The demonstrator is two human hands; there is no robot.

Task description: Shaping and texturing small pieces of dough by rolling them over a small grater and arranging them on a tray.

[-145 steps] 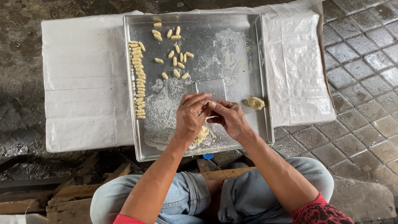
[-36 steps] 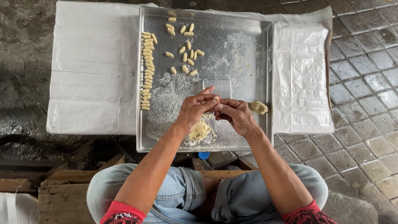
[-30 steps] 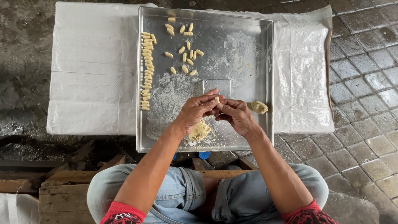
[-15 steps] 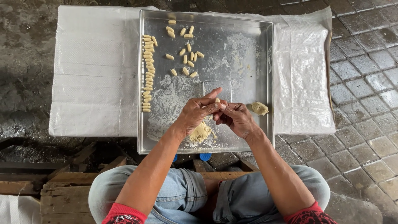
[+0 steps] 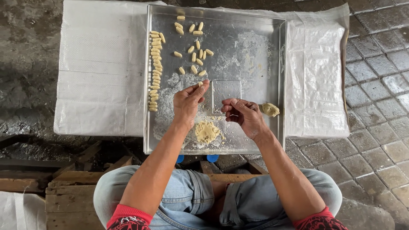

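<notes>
A shallow metal tray point(image 5: 272, 76) dusted with flour lies in front of me. My left hand point(image 5: 187, 104) reaches forward over it, a small dough piece point(image 5: 200, 84) at its fingertips. Just right of it my right hand point(image 5: 243, 116) is curled, fingers pinched at the lower edge of a small clear square plate point(image 5: 226, 90); whether it holds dough I cannot tell. Below my hands sits a flattened dough lump point(image 5: 206, 131). A second dough lump point(image 5: 270, 109) lies near the tray's right wall. Shaped pieces form a neat column point(image 5: 155, 70) on the left, and loose pieces point(image 5: 194, 51) are scattered toward the far side.
The tray rests on a low stand covered with white woven sheeting point(image 5: 102, 72). Grey paving stones point(image 5: 375, 85) lie to the right, wet dark ground to the left. Wooden planks point(image 5: 68, 191) sit by my left knee.
My left hand has opened away from my right and stretched forward toward the loose pieces with a small dough piece. My right hand stays near the clear plate.
</notes>
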